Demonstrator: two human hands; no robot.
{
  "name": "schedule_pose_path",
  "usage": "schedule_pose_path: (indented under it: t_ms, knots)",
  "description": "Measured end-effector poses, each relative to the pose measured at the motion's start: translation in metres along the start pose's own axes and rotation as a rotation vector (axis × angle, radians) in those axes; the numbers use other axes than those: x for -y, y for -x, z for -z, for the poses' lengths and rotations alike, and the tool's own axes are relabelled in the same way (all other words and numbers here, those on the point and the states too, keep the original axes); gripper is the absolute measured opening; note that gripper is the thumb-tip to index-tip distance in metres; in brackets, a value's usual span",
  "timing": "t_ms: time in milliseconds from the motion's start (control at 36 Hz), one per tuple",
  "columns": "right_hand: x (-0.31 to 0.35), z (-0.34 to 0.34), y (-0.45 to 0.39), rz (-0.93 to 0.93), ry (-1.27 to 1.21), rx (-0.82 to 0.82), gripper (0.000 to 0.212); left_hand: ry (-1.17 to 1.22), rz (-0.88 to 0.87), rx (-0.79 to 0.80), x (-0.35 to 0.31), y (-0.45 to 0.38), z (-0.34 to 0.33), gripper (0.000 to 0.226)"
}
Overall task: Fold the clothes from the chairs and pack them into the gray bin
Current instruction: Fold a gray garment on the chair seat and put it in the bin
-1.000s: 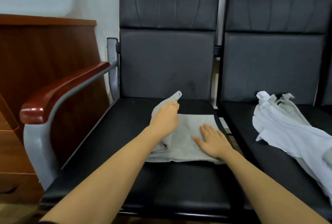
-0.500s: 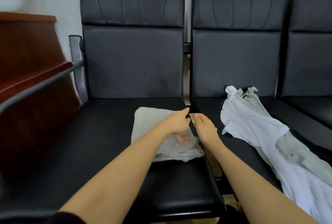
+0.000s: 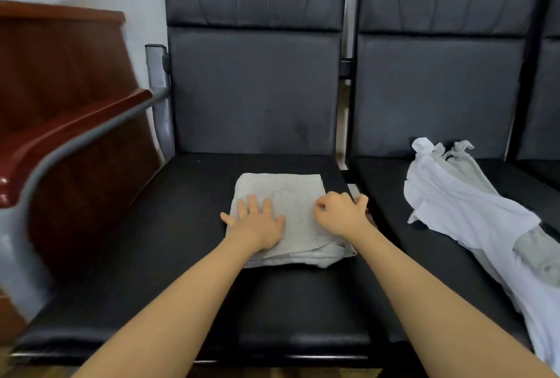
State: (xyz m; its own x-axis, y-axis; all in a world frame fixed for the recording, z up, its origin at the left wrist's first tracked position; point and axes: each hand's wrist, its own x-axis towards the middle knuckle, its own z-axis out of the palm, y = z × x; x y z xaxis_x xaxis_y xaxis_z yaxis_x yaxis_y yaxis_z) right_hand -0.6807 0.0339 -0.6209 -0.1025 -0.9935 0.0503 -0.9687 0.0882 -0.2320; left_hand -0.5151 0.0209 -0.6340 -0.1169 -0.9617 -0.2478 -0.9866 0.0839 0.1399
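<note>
Black chair seat (image 3: pixel 169 226): left hand (image 3: pixel 257 226) flat on folded gray garment (image 3: pixel 291 196).

Black chair seats (image 3: pixel 188 226): folded gray cloth (image 3: pixel 291 196) left; white-gray clothes heap (image 3: pixel 472 211) right.

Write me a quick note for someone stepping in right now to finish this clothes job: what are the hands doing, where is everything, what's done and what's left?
Left hand: flat, fingers spread, pressing on the folded gray garment.
Right hand: fingers curled at the garment's right edge; whether it grips the cloth cannot be made out.
The gray garment lies folded into a rectangle on the left chair seat.
A white garment lies unfolded on the right chair seat, with more gray cloth tangled in it.
The gray bin is not in view.
Done: first garment looks folded.
Left: pack it, fold the pile on the right chair, pack that too.
</note>
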Motion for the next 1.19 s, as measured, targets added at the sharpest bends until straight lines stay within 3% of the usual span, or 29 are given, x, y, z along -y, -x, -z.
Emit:
schedule_pose_path:
  t_ms: [111, 194, 278, 417, 611, 722, 833, 972, 1194]
  knots:
    - [0.033, -0.004, -0.004, 0.029, 0.093, -0.106, 0.026, -0.038, 0.019, -0.001, 0.019, 0.004, 0.008, 0.063]
    - [0.053, -0.009, -0.007, 0.007, 0.045, -0.157, 0.017, -0.019, 0.02, -0.143, 0.031, 0.005, 0.014, 0.051]
    - [0.059, -0.016, -0.009, -0.08, 0.032, -0.161, 0.027, -0.011, 0.08, -0.334, 0.04, 0.003, 0.014, 0.035]
    - [0.048, -0.032, -0.01, -0.255, 0.08, -0.203, 0.028, 0.038, 0.241, -0.363, 0.05, -0.006, 0.004, 0.04]
    - [0.042, -0.039, -0.008, -0.31, 0.092, -0.209, 0.058, 0.063, 0.276, -0.422, 0.054, -0.015, -0.003, 0.036]
    - [0.048, -0.043, -0.007, -0.279, 0.117, -0.21, 0.052, 0.034, 0.223, -0.462, 0.061, -0.014, -0.001, 0.024]
    - [0.055, -0.051, -0.008, -0.107, 0.122, -0.326, 0.035, -0.003, 0.173, -0.489, 0.067, -0.014, 0.001, 0.022]
    - [0.064, -0.048, -0.006, -0.031, 0.172, -0.287, 0.05, 0.044, 0.077, -0.487, 0.074, -0.014, 0.005, 0.026]
    - [0.104, -0.038, 0.001, -0.003, 0.164, -0.331, 0.044, 0.007, 0.06, -0.551, 0.095, 0.007, 0.033, 0.029]
